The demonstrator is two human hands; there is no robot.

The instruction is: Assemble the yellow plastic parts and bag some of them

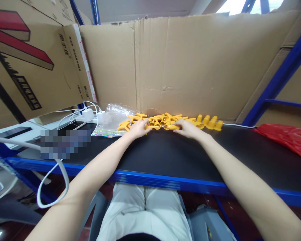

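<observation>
A heap of yellow plastic pieces, some with T-shaped handles and some cup-like, lies at the back of the black shelf top. At its left end my left hand has its thumb and fingers closed around a yellow piece, only partly visible. My right hand reaches in from the other side, thumb and forefinger on another yellow piece. Right of that hand, several yellow cups stand in a slanting row. The pieces' fine details are too small to make out.
Left of the heap lies a clear plastic bag, near white chargers and cables. A red plastic bag rests at the right. Cardboard walls the back; a blue rail edges the front. A white cable loops over my left forearm.
</observation>
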